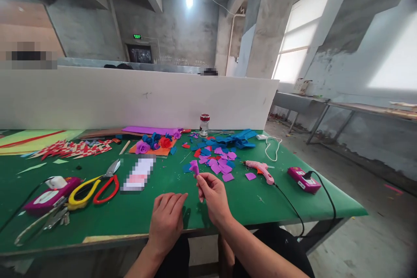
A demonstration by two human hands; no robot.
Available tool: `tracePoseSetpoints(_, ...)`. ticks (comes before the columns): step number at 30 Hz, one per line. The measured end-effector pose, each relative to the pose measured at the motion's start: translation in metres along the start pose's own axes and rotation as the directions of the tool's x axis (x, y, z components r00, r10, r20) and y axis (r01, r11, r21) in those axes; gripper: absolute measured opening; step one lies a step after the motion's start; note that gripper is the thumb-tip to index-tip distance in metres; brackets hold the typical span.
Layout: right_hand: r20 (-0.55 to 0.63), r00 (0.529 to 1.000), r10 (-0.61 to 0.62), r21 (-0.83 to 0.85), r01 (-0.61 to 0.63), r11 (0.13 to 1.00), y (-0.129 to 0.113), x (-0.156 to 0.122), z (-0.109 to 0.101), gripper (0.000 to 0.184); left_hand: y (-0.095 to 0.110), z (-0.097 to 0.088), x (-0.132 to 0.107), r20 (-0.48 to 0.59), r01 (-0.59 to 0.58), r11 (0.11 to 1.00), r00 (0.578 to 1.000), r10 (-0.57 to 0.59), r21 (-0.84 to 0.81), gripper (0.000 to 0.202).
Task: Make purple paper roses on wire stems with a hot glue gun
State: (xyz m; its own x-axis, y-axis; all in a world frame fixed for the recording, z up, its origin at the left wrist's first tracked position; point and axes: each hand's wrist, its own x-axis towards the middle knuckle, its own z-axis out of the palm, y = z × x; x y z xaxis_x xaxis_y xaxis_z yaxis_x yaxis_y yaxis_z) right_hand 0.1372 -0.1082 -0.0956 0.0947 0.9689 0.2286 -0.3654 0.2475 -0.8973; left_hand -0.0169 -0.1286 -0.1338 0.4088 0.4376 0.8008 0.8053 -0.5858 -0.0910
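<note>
My right hand is raised a little over the green table, its fingertips pinched on a small purple rolled felt piece. My left hand rests palm down on the table near the front edge, fingers loosely together and holding nothing. Just beyond my right hand lies a scatter of purple, blue and red felt petals. Finished felt roses in purple, blue and red sit on an orange sheet further back.
A pink glue gun lies right of the petals, its black cord running to a pink power strip. Yellow and red scissors, metal shears and another pink device lie at left. A small jar stands before the white divider board.
</note>
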Motion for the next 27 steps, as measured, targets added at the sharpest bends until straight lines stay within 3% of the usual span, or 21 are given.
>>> tracePoseSetpoints(4, 0.033, 0.999, -0.001, -0.023, 0.001, 1.000, -0.001, 0.001, -0.002, 0.031, 0.003, -0.003, 0.002, 0.024, 0.016, 0.999, 1.000, -0.015, -0.051, 0.034)
tracePoseSetpoints(9, -0.029, 0.997, -0.074, -0.057, 0.072, 0.996, 0.000, -0.008, -0.004, 0.032, 0.003, -0.010, 0.003, 0.106, 0.055, 0.979, 0.994, -0.035, -0.195, 0.034)
tracePoseSetpoints(12, -0.080, 0.993, -0.085, -0.063, 0.080, 0.995, 0.001, -0.015, -0.004, 0.033, -0.003, -0.018, 0.018, 0.143, 0.085, 0.957, 0.989, -0.046, -0.277, 0.027)
tracePoseSetpoints(15, -0.113, 0.990, -0.079, -0.078, 0.070, 0.994, 0.001, -0.010, -0.001, 0.033, -0.014, -0.025, 0.051, 0.063, 0.033, 0.945, 0.998, -0.013, -0.326, 0.024)
tracePoseSetpoints(17, -0.150, 0.983, -0.102, -0.077, 0.091, 0.993, -0.001, 0.002, 0.003, 0.033, -0.021, -0.026, 0.079, -0.053, 0.045, 0.938, 0.996, -0.067, -0.344, 0.021)
tracePoseSetpoints(21, -0.216, 0.966, -0.139, 0.012, 0.145, 0.989, -0.002, 0.028, 0.010, 0.033, -0.025, -0.017, 0.126, -0.248, 0.190, 0.887, 0.917, -0.314, -0.421, 0.016)
tracePoseSetpoints(24, -0.202, 0.973, -0.110, 0.062, 0.125, 0.990, 0.000, 0.033, 0.010, 0.031, -0.018, -0.009, 0.145, -0.288, 0.241, 0.851, 0.868, -0.404, -0.466, 0.017)
tracePoseSetpoints(27, -0.177, 0.981, -0.081, 0.072, 0.095, 0.993, 0.002, 0.033, 0.005, 0.031, -0.008, -0.007, 0.159, -0.273, 0.243, 0.859, 0.879, -0.392, -0.451, 0.018)
